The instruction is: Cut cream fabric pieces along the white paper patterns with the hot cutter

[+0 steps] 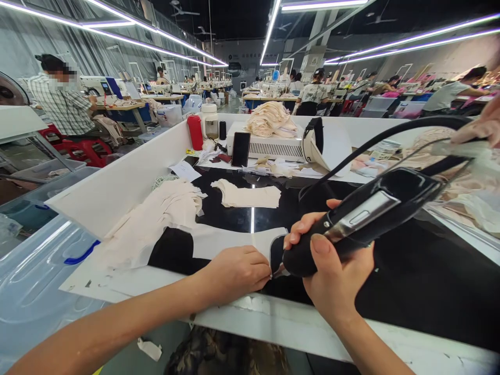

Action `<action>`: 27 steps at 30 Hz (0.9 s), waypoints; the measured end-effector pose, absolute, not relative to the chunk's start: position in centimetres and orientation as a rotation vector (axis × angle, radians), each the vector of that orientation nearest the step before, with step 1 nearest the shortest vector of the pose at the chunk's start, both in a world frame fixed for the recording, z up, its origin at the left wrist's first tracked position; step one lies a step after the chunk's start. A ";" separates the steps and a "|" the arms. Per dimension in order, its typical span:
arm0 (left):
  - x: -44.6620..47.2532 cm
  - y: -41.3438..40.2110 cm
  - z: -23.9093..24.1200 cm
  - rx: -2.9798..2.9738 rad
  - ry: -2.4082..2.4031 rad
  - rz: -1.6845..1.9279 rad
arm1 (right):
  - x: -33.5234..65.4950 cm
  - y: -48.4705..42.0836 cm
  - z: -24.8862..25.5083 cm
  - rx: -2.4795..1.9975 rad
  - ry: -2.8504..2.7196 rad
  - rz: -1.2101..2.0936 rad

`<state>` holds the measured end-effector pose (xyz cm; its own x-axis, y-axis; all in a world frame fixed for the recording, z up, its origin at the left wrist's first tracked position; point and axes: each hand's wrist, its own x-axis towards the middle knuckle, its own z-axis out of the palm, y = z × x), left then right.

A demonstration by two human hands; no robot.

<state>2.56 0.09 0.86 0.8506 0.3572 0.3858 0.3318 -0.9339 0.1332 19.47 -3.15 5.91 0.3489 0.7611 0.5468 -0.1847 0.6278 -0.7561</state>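
White fabric piece (pixel 226 240) lies on a glossy black tabletop (pixel 414 281), its long axis running left to right, just beyond the person's left hand (pixel 236 272). That hand is the nearer one, its fingers bunched by the piece's near right end; whether they pinch the cloth or only press it, I cannot tell. The right hand (pixel 338 273) is wrapped around a black handheld tool (pixel 363 213), which slants down from upper right, its lower end just right of the left fingertips. Cream pieces (pixel 164 208) are heaped farther left.
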 end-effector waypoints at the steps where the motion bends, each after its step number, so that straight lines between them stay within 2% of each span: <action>1: 2.6 0.1 0.8 2.962 0.550 0.634 | 19.5 -3.1 5.9 -0.657 -1.045 0.668; 27: 2.9 1.2 1.3 2.741 0.630 0.705 | 19.5 -3.0 5.5 -0.651 -1.076 0.660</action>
<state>2.94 1.22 1.26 0.7903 0.4631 0.4011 0.3464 -0.8778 0.3310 19.48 -3.04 5.50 0.3280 0.7547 0.5682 -0.1645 0.6379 -0.7523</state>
